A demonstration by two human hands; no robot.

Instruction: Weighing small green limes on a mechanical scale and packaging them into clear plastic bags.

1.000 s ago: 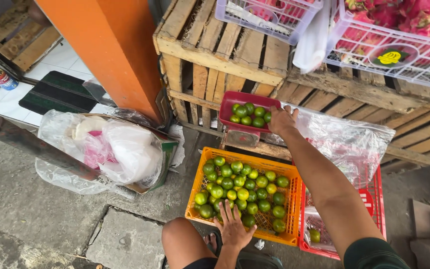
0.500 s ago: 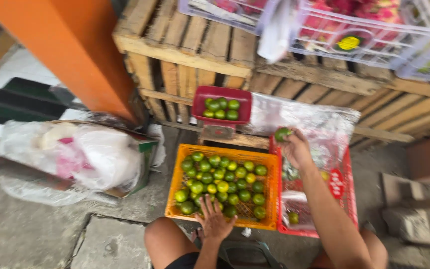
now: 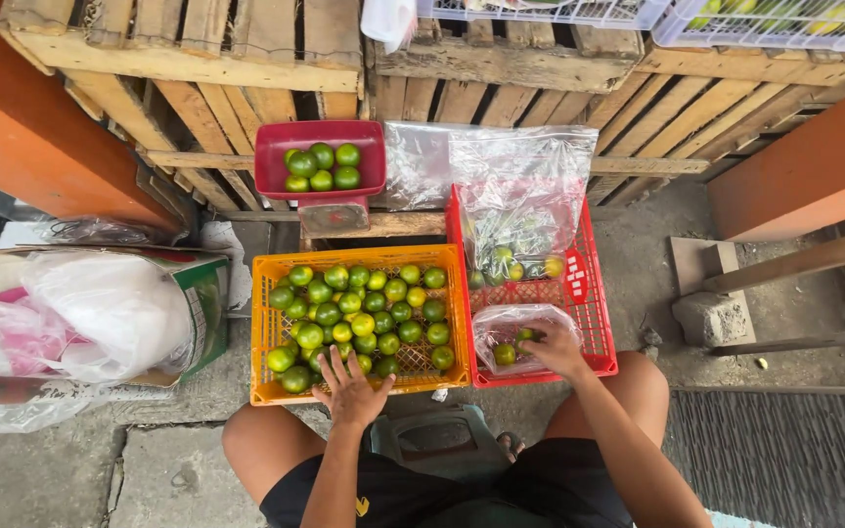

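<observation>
Light: we see even, soft daylight, bright throughout.
Shadows: faint, darkest between the wooden crate slats.
Glare: we note white sheen on the clear plastic bags and the white bag.
Sharpness: crisp in the centre; we see no motion blur.
Edges: wide-angle bending at the frame borders.

Clear plastic bags in red crate

Two hands show: the left hand and the right hand. Two crates sit side by side, one orange crate and one red crate. One red scale bowl holds five green limes. Limes in the crates are too many to count.
</observation>
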